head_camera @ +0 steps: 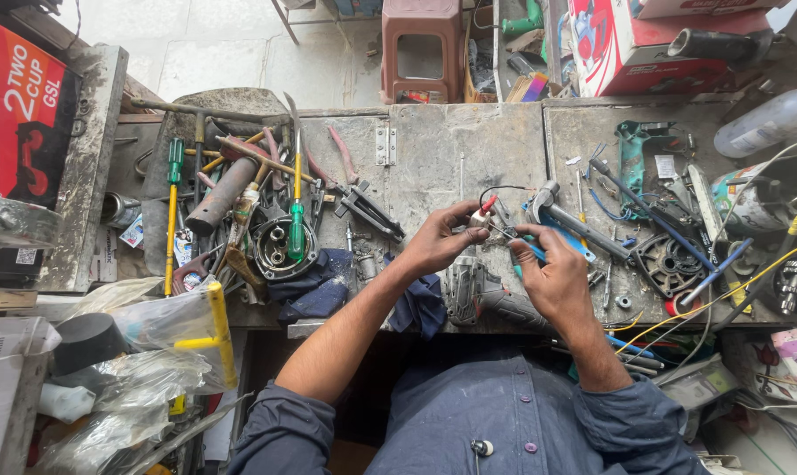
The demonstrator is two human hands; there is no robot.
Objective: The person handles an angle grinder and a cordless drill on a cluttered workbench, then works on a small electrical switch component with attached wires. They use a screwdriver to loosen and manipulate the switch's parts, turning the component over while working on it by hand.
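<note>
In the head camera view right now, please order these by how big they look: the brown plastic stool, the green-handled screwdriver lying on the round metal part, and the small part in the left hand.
1. Brown plastic stool, although it stands farther away on the floor.
2. Green-handled screwdriver.
3. Small part pinched in the left hand, clearly smallest.

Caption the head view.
Left hand pinches a small red-tipped part; right hand works a blue-handled tool against it.

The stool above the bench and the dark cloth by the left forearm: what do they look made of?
Stool: seemingly moulded plastic, dull reddish-brown, one piece with a cut-out seat. Cloth: soft woven fabric, dark blue, matte, crumpled in folds. Bench top: probably sheet metal, grey, scuffed, hinged.
</note>
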